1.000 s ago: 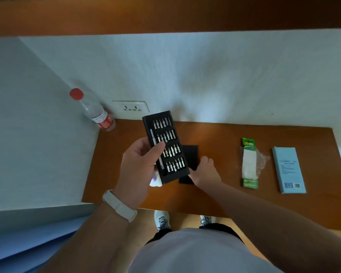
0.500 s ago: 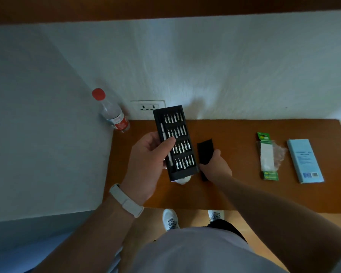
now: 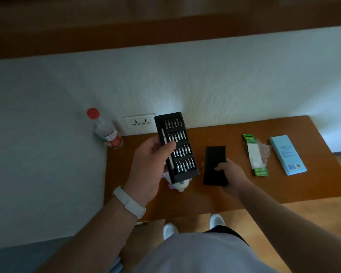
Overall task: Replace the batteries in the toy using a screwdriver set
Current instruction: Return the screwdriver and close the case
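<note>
The left hand (image 3: 148, 168) is gripping the open screwdriver set tray (image 3: 177, 146), thumb curled across its bits, and holding it above the left part of the table (image 3: 205, 203). The right hand (image 3: 231, 178) is clasping the black cover (image 3: 215, 160) just right of the tray, fingers wrapped round its near end. The toy (image 3: 180, 186) is peeking out beneath the tray's near end. The battery pack (image 3: 255, 154) is lying farther right.

The brown wooden table (image 3: 215, 200) is carrying a red-capped clear plastic bottle (image 3: 106, 133) at far left, a small white toy (image 3: 180, 186) peeking out, a flat black rectangular cover (image 3: 215, 158) mid-table, and a green battery pack (image 3: 254, 154) beside a pale blue box (image 3: 287, 154).
</note>
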### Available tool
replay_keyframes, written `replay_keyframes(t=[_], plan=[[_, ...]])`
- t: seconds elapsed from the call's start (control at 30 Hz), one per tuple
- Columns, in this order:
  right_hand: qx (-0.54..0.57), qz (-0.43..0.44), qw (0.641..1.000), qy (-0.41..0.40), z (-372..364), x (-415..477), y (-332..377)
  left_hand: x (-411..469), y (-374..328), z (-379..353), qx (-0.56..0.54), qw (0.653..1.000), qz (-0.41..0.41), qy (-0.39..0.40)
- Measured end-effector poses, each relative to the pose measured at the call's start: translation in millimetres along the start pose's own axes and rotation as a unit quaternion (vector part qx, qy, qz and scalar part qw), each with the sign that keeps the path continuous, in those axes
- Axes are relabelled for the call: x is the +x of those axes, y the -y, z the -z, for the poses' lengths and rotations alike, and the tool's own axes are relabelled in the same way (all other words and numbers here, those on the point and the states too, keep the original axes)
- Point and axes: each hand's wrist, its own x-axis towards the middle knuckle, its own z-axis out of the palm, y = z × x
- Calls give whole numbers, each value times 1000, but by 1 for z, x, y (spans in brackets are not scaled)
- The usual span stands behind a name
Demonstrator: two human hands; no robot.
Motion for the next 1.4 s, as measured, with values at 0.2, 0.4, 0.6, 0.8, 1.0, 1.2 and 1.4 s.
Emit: replay_keyframes(t=[0.2,0.4,0.6,0.8,1.0,1.2,1.4], plan=[[142,38,979,140,6,-41,39,5,-1,-33,3,1000,13,-11],[227,15,950,216,21,-59,86,12,-5,-76,-28,999,25,-19],[213,22,943,255,49,-72,116,19,-5,-114,-23,999,25,-24],[167,50,951,255,85,-78,134,23,-2,-148,-23,998,32,-44],[15,139,972,191,112,-85,149,30,2,-181,-27,997,36,-66],[-263,279,909,164,136,-91,157,36,10,-208,-55,993,26,-104],[-465,373,790,145,159,-89,160,35,19,-226,-72,985,-6,-158]])
